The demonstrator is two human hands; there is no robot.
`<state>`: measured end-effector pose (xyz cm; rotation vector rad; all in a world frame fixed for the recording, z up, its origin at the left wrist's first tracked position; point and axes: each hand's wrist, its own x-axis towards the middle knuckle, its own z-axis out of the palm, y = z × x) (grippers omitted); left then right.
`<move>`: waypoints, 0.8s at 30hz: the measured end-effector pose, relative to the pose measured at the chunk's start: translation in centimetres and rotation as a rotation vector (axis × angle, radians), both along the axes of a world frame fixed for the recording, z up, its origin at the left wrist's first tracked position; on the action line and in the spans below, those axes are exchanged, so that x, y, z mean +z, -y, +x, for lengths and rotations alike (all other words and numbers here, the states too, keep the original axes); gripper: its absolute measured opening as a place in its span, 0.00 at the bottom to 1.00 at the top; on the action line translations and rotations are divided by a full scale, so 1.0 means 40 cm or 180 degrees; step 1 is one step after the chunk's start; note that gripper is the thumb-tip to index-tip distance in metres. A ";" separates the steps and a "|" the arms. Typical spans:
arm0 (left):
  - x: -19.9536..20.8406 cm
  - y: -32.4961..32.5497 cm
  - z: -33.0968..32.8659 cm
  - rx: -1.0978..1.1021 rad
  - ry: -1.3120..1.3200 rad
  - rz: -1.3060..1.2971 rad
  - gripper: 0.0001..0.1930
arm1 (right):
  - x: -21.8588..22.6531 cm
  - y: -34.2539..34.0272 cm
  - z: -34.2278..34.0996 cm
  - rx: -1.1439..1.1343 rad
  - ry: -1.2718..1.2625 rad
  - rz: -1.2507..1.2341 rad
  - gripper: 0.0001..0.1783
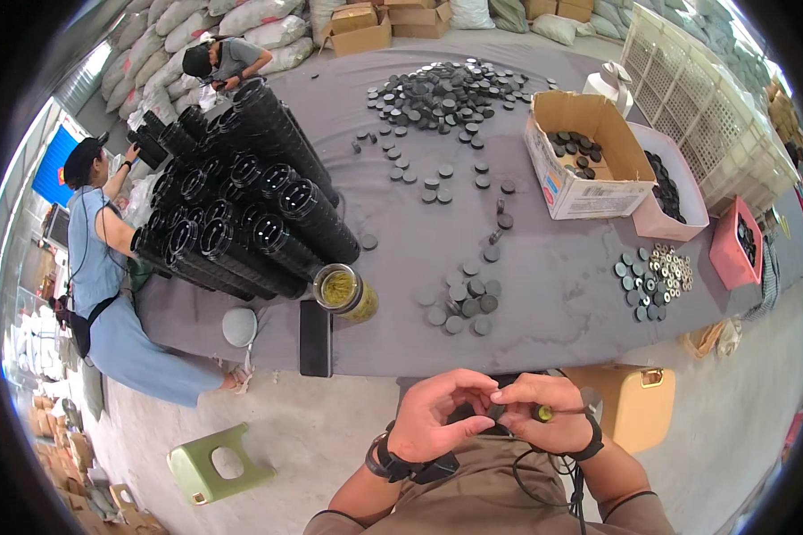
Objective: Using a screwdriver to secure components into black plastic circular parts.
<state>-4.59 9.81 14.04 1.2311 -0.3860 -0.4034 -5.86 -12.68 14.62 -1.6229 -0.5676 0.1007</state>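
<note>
Just in front of my body, below the table's near edge, my two hands come together. My left hand (437, 415) pinches a small dark round disc (497, 411) between thumb and fingertips. Closed against the disc's other side is my right hand (544, 410). A thin tool with a yellow-green end (543, 413) lies across the right palm, and its shaft sticks out past the wrist. What kind of tool it is, I cannot make out. Nearest on the table is a loose group of similar black discs (469, 306).
Tall stacks of black plastic trays (268, 234) fill the table's left side, by a jar (348, 294) and a black phone (315, 339). Right: a cardboard box (589, 194), pink bins (674, 229), white rings (674, 269). Stools (219, 465) stand below; two people (98, 232) work left.
</note>
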 end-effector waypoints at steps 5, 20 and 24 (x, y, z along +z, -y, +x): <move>-0.036 0.010 -0.012 0.0055 -0.0652 -0.0872 0.23 | -0.010 -0.024 -0.034 -0.0631 0.0014 -0.0143 0.17; 0.013 0.028 -0.046 0.0923 0.0423 -0.0067 0.22 | 0.015 -0.011 -0.036 -0.0244 -0.0785 0.0587 0.26; 0.028 0.016 -0.035 0.0910 0.0705 0.0335 0.23 | -0.014 0.020 -0.009 -0.0181 -0.0164 0.0167 0.19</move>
